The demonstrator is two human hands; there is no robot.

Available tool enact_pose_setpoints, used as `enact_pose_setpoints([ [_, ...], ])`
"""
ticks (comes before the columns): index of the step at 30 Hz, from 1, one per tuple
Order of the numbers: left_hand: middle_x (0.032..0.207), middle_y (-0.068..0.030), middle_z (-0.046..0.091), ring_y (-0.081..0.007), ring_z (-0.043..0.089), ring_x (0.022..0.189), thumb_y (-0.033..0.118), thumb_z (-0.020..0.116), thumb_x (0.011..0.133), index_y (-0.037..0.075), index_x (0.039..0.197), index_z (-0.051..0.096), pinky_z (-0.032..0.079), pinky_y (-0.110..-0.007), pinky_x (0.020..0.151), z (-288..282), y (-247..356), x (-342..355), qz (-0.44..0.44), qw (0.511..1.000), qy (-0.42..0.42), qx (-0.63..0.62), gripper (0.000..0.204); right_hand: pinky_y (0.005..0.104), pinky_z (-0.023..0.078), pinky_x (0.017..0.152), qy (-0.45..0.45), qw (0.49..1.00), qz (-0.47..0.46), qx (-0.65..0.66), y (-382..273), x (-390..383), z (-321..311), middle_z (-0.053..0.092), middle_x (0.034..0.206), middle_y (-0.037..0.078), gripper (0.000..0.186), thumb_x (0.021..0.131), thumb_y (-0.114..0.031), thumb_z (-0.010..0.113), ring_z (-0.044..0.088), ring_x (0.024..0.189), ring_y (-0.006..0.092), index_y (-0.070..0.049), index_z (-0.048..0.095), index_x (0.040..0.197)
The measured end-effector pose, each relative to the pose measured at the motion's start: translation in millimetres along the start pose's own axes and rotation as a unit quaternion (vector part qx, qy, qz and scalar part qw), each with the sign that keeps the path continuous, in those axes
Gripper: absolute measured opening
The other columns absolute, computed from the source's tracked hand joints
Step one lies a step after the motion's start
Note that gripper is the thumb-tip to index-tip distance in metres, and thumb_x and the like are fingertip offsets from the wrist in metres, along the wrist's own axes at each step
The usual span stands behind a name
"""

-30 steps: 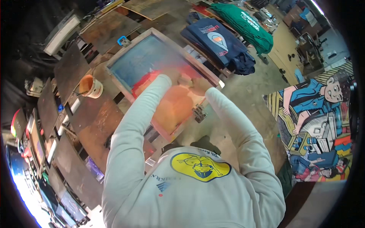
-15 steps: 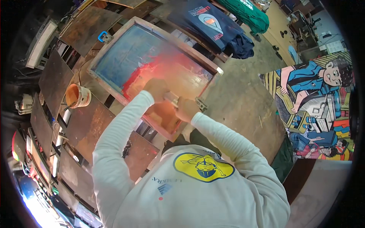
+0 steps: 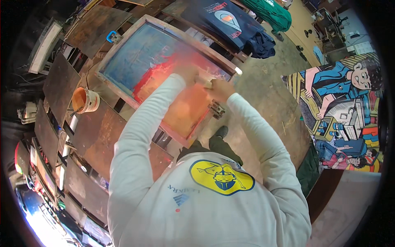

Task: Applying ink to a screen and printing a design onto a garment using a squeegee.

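Note:
Both my hands grip a pale squeegee [image 3: 203, 80] over a wooden-framed printing screen [image 3: 193, 43]. My left hand [image 3: 186, 75] is closed on its left part, somewhat blurred. My right hand [image 3: 222, 90] wraps round its right end, close to the frame's right side. The squeegee's lower edge is hidden by haze and the hands. Orange-red ink [image 3: 186, 109] covers the near half of the mesh, with a brighter red border, while the far left part looks blue. A metal clamp [image 3: 216, 110] sits at the frame's right edge, below my right hand.
Left of the screen stands a white bucket [image 3: 91, 101] with orange ink inside. A blue-handled clamp [image 3: 112, 37] is at the frame's far left corner. Dark printed fabric [image 3: 230, 24] lies beyond the screen. Several brown boards [image 3: 96, 136] line the left; a painted panel [image 3: 343, 111] stands right.
Both hands and the squeegee have moved away from me and to the right across the screen. More orange mesh shows on the near side, and a dark shoe has come into view.

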State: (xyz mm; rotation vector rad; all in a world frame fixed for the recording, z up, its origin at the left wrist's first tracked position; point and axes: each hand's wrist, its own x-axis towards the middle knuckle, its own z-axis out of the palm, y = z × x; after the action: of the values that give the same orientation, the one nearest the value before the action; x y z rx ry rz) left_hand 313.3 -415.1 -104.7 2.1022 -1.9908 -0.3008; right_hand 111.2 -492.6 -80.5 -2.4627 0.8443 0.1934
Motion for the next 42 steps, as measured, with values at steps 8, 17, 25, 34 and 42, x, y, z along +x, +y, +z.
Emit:
enact_pose_setpoints([
  [8,0.085,-0.0086,0.073,-0.0327,0.069,0.081,0.019,0.074,0.066,0.019,0.084,0.076,0.055,-0.046,0.072,8.4,-11.5,-5.2,0.077,0.996,-0.025,0.027,0.018,0.0486,0.054,0.081,-0.082,0.994,0.073,0.011,-6.2,3.3,38.6,0.071,0.09,0.025,0.051,0.085,-0.044,0.066,0.069,0.086,0.0422,0.007,0.065,0.091],
  [17,0.086,-0.0075,0.072,-0.0288,0.066,0.088,0.015,0.072,0.062,0.017,0.087,0.077,0.051,-0.044,0.078,-9.2,-12.5,-118.5,0.113,0.99,-0.074,0.029,0.025,0.0483,0.055,0.082,-0.019,0.999,0.044,0.025,-92.8,-74.3,106.9,0.07,0.089,0.025,0.049,0.088,-0.04,0.062,0.07,0.086,0.0417,0.007,0.061,0.101],
  [25,0.083,-0.0076,0.072,-0.0309,0.067,0.085,0.013,0.07,0.064,0.018,0.089,0.077,0.051,-0.045,0.078,-28.2,-11.6,-143.9,-0.048,0.993,-0.096,0.055,0.027,0.0492,0.054,0.075,-0.145,0.98,-0.138,0.0,-84.1,-28.5,62.0,0.07,0.088,0.024,0.056,0.087,-0.052,0.062,0.07,0.081,0.039,0.003,0.069,0.091],
  [34,0.092,-0.0085,0.073,-0.0311,0.07,0.09,0.026,0.071,0.074,0.02,0.093,0.076,0.055,-0.045,0.077,-4.7,22.2,-143.3,-0.34,0.94,-0.025,-0.012,0.02,0.0484,0.054,0.078,-0.104,0.965,-0.222,-0.092,-63.1,28.9,34.2,0.072,0.088,0.017,0.038,0.084,-0.046,0.069,0.07,0.084,0.0369,-0.008,0.073,0.09],
  [42,0.092,-0.0106,0.073,-0.0323,0.071,0.087,0.026,0.074,0.072,0.022,0.093,0.076,0.057,-0.047,0.076,31.1,117.1,-151.3,-0.483,0.866,0.132,0.015,0.022,0.0491,0.053,0.08,-0.103,0.897,-0.414,-0.115,-20.6,25.2,32.9,0.072,0.087,0.018,0.043,0.08,-0.048,0.074,0.069,0.085,0.037,-0.007,0.073,0.092],
])
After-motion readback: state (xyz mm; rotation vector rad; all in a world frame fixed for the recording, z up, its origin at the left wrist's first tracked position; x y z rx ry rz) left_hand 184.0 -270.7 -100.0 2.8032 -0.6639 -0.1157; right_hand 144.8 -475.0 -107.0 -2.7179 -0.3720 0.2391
